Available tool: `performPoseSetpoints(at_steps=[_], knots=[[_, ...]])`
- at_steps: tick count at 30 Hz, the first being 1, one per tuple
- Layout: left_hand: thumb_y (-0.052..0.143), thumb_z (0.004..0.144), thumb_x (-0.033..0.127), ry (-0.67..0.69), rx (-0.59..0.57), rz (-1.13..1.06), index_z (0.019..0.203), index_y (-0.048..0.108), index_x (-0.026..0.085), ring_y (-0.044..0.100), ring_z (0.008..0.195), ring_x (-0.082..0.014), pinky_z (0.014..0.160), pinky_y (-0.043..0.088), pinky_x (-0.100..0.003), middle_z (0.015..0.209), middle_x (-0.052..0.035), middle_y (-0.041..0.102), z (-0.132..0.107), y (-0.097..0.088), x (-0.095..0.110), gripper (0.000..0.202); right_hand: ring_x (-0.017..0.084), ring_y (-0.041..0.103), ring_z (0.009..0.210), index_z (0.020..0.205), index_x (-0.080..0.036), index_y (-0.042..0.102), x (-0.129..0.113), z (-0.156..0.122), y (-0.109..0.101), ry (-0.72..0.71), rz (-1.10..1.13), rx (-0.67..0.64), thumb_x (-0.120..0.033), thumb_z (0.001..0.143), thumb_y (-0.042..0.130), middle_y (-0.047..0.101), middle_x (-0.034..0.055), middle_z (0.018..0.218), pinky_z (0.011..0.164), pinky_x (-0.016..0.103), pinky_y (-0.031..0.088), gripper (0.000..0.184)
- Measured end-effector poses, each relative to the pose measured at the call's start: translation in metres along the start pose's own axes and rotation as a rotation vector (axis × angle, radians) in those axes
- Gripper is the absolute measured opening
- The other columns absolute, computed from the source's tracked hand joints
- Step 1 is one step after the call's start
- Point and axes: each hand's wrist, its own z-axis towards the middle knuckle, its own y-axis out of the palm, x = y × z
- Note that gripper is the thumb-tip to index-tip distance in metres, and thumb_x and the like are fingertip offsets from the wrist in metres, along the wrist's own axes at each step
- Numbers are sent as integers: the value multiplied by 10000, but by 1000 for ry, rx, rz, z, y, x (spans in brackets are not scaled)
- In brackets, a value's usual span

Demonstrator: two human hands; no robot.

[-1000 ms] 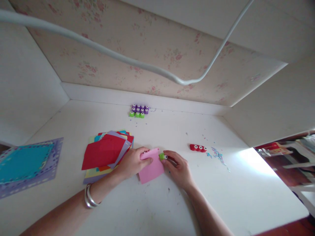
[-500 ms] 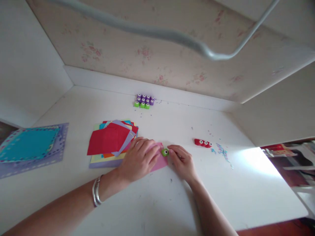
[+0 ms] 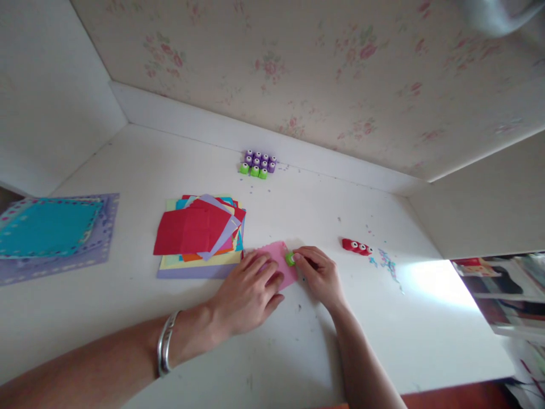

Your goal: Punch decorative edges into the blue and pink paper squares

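Observation:
A sheet of pink paper [image 3: 279, 253] lies on the white table, its far edge finely scalloped. My left hand [image 3: 251, 287] rests on it with fingers spread, palm down, covering its left part. At the paper's right edge sits a small green craft punch [image 3: 290, 258]. The thumb of my right hand [image 3: 320, 275] is on the punch's top, fingers curled around its right side; whether the paper is inside the punch's slot is hidden. Left of my left hand, a pile of coloured paper [image 3: 183, 230] has red, purple, yellow and blue sheets.
Several purple and green punches [image 3: 258, 162] stand in rows near the back wall. Red punches [image 3: 356, 247] sit in a line at right, beside scattered paper bits [image 3: 387, 264]. Blue and purple sheets with punched edges [image 3: 55, 227] lie at far left.
The view has tilted and shifted. My left hand has slid back a little, showing more of the pink paper. My right thumb has come over the top of the green punch.

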Motion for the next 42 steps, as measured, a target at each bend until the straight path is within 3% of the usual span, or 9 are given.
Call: performPoseSetpoints(at_steps=[6,18,29,33,39,42], knots=[[528,912,376,-4,39,-12,1121,609,182,458,1244,-306,1110,270,-532,1167,-113,601,-3,1,0,297,212,637,851,847,-215,716,1,0,1,-5,-6,-9,-336,884,583,698,73,922,774,334,503,184],[510,914,422,3,11,-25,1141,601,198,440,1255,-306,1087,289,-505,1191,-97,600,-4,2,-2,332,204,632,838,842,-212,707,-2,1,2,30,2,-26,-335,873,600,694,59,911,750,315,489,166],[518,915,403,10,28,-44,1143,609,218,447,1241,-293,1079,293,-512,1183,-91,618,-3,3,-2,307,187,616,730,822,-210,695,-5,5,3,95,-22,-45,-340,837,598,691,60,854,649,302,485,163],[527,912,387,17,25,-33,1126,615,213,458,1228,-285,1083,290,-499,1170,-90,616,-3,2,-1,290,175,620,711,823,-207,692,-4,9,1,80,-37,-74,-313,829,594,693,46,830,630,284,480,145],[556,894,392,36,3,21,1135,608,206,473,1198,-283,1086,276,-502,1196,-94,586,-2,-1,2,309,169,649,796,797,-247,744,-14,18,-6,41,-137,-184,-198,815,571,705,23,896,731,293,486,180],[561,891,381,53,11,37,1149,608,208,482,1177,-282,1066,295,-503,1196,-96,588,-2,-1,4,314,157,655,753,808,-277,771,-16,20,-8,28,-165,-224,-191,814,588,702,16,898,687,279,492,203]])
